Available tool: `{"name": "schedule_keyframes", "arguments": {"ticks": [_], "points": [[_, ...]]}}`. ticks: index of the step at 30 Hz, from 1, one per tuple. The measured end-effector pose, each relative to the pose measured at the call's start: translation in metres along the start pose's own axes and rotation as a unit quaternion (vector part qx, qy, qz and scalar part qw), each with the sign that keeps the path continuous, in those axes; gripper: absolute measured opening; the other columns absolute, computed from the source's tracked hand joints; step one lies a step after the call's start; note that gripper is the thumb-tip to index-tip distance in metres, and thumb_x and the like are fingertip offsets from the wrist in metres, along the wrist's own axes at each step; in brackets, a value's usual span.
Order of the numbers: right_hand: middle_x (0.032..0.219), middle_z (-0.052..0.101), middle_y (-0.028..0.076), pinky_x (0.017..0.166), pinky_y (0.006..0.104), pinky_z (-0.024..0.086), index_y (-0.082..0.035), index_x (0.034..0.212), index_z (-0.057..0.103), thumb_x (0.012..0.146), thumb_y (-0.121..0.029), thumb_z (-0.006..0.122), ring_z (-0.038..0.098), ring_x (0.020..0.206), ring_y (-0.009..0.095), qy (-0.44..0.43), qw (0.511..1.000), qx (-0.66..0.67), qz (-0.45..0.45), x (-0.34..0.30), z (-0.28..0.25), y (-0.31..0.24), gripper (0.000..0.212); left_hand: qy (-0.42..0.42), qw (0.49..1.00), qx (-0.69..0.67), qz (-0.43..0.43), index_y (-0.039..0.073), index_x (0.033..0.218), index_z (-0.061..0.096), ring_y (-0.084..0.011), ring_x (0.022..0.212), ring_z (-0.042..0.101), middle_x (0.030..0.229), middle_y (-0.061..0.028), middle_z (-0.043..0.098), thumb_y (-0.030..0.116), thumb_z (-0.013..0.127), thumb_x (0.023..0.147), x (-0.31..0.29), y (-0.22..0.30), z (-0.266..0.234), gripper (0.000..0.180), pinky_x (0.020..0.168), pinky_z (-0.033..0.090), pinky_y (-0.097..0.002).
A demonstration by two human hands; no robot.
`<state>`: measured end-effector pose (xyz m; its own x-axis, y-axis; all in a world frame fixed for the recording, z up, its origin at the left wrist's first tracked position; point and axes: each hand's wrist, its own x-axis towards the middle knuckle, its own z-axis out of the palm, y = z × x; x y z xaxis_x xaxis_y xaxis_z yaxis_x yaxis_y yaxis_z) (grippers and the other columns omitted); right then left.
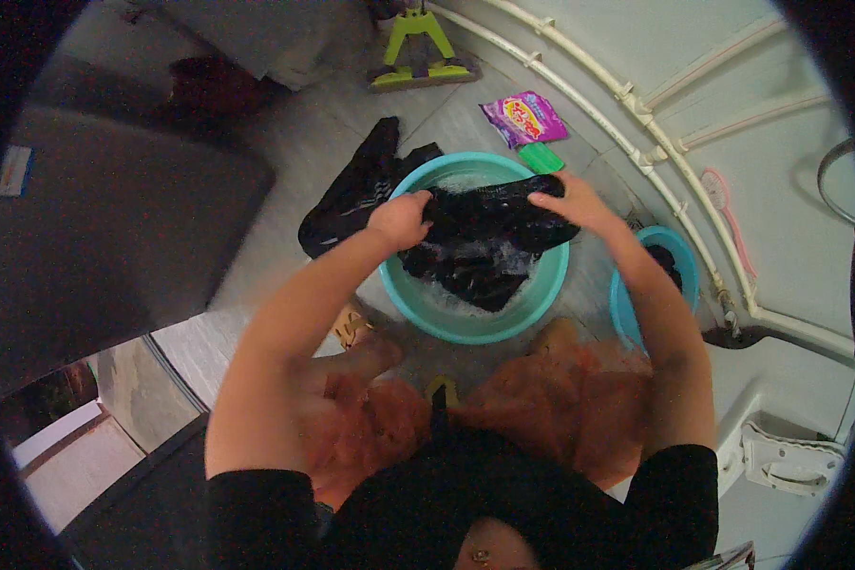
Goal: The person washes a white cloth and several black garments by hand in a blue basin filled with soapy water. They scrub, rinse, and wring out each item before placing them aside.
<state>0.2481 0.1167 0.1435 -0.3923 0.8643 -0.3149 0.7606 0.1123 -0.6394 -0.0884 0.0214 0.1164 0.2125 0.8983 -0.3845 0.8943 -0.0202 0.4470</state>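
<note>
A wet black garment [484,214] is stretched between my two hands over a turquoise basin [475,331] of sudsy water on the floor. My left hand [404,220] grips the cloth at the basin's left rim, fingers curled. At the upper right, my right hand [572,201] clasps the other end, thumb on top. The garment's lower part hangs into the foamy water [541,290]. Which kind of garment it is, I cannot tell. Another dark garment with pale stripes [356,185] lies on the floor left of the basin, partly against its rim.
Beyond the basin lie a purple packet [524,119] and a green block [541,158]. A lime-green mop head [418,57] stands farther back. On the right is a smaller blue basin [627,294] holding dark cloth. White pipes [589,66] line the wall, where a pink brush [722,204] hangs.
</note>
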Motion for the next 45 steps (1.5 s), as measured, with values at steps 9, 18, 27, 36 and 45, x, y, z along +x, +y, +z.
{"name": "schedule_keyframes", "arguments": {"ticks": [9, 18, 27, 36, 45], "points": [[0.141, 0.037, 0.023, 0.087, 0.0446, 0.049, -0.007, 0.144, 0.033, 0.091, -0.031, 0.056, 0.055, 0.109, 0.038, -0.043, 0.962, -0.267, -0.025, -0.008, 0.178, 0.009, 0.062, -0.064, 0.989, 0.041, -0.130, 0.013, 0.152, 0.001, -0.0344, 0.085, 0.066, 0.156, -0.0177, 0.015, 0.019, 0.052, 0.089, 0.029, 0.046, 0.121, 0.082, 0.072, 0.055, -0.0397], [0.136, 0.046, 0.023, 0.106, 0.0620, 0.022, -0.009, 0.133, 0.049, 0.094, -0.032, 0.045, 0.040, 0.127, 0.043, -0.152, 0.976, -0.144, 0.052, 0.038, 0.218, 0.070, 0.046, 0.131, 0.986, -0.070, 0.081, 0.002, 0.133, 0.043, -0.0403, 0.089, 0.063, 0.132, -0.0229, 0.047, 0.009, 0.049, 0.084, 0.049, -0.026, 0.249, 0.050, 0.077, 0.053, -0.0450], [0.139, 0.045, 0.018, 0.100, 0.0612, 0.032, -0.009, 0.136, 0.047, 0.090, -0.039, 0.053, 0.048, 0.122, 0.037, -0.144, 0.966, -0.206, 0.064, 0.066, 0.177, 0.032, 0.055, 0.016, 0.982, -0.123, -0.143, 0.007, 0.124, 0.056, -0.0373, 0.100, 0.061, 0.110, -0.0221, 0.063, 0.021, 0.053, 0.087, 0.061, 0.004, 0.137, 0.040, 0.085, 0.050, -0.0489], [0.145, 0.036, 0.015, 0.105, 0.0395, 0.034, -0.007, 0.149, 0.018, 0.080, -0.044, 0.072, 0.042, 0.128, 0.028, -0.118, 0.893, 0.419, 0.116, -0.016, 0.075, -0.071, 0.094, 0.037, 0.786, -0.533, -0.311, 0.002, 0.111, 0.060, -0.0341, 0.070, 0.064, 0.093, -0.0166, 0.065, 0.016, 0.056, 0.080, 0.033, 0.071, 0.027, 0.035, 0.059, 0.052, -0.0427], [0.144, 0.039, 0.017, 0.109, 0.0378, 0.031, -0.013, 0.151, 0.011, 0.065, -0.013, 0.084, 0.041, 0.130, 0.029, 0.021, 0.959, 0.139, -0.245, -0.093, 0.000, -0.164, 0.113, 0.179, 0.948, -0.254, -0.068, 0.003, 0.107, 0.065, -0.0361, 0.088, 0.066, 0.102, -0.0195, 0.067, 0.018, 0.057, 0.073, -0.079, 0.175, -0.113, 0.038, 0.079, 0.053, -0.0421]]}}
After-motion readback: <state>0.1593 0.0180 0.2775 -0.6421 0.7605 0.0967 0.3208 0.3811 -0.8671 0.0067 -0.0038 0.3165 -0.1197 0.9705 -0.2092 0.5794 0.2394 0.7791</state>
